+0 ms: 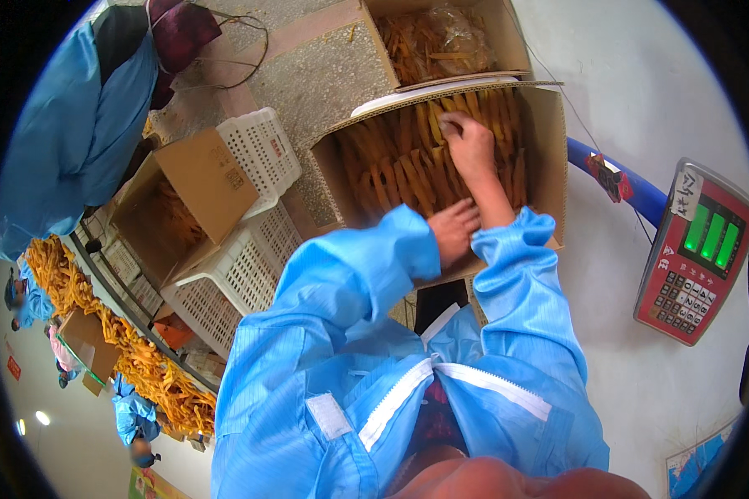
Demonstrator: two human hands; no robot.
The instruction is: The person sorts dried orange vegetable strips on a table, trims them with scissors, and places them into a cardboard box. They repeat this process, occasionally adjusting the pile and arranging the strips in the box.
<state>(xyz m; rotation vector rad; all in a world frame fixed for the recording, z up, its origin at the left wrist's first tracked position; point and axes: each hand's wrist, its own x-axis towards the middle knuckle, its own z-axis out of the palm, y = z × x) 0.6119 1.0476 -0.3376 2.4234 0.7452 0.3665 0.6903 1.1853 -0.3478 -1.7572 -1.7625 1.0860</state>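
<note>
In front of me stands an open cardboard box (546, 134) lined with rows of orange-brown dried strips (415, 181), which look like sweet potato. My right hand (472, 142) reaches over the far row with curled fingers, its fingertips at the yellower strips (434, 121). Whether it pinches one is hidden by the fingers. Lower down, my left hand (454, 231) hovers, slightly blurred, over the near side of the box beside my right forearm. Its fingers are a little apart, and nothing shows in it.
Beyond stands another box (381, 43) with strips and a clear plastic bag. A red scale display (693, 256) on a blue post is at right. At left are white plastic crates (225, 287), an open carton (140, 231), a strip-laden table (156, 380) and people in blue.
</note>
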